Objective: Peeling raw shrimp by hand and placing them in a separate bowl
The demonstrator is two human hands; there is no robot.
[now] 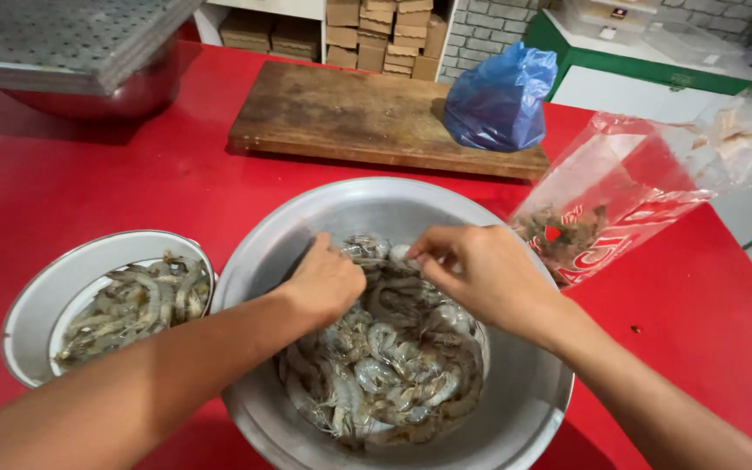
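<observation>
Item: one raw shrimp [399,254], pinched between the fingers of both hands over the large metal basin [515,409].
Left hand [328,283]: fingers curled and pressed together on the shrimp's near end.
Right hand [480,274]: thumb and forefinger pinching the far end.
Contents below: heap of raw shrimp [393,365], wet and grey.
Adjacent: smaller white bowl of shrimp [32,305], left on the red desk [132,191]; clear plastic bag of shells [607,213], right; wooden cutting board [350,113] bearing a blue bag [498,100].
Risks, as judged: slick shell may slip from the pinch and fall back into the heap; sharp spines may prick a fingertip; the light bag, unsupported, may sag and spill shells onto the desk.
</observation>
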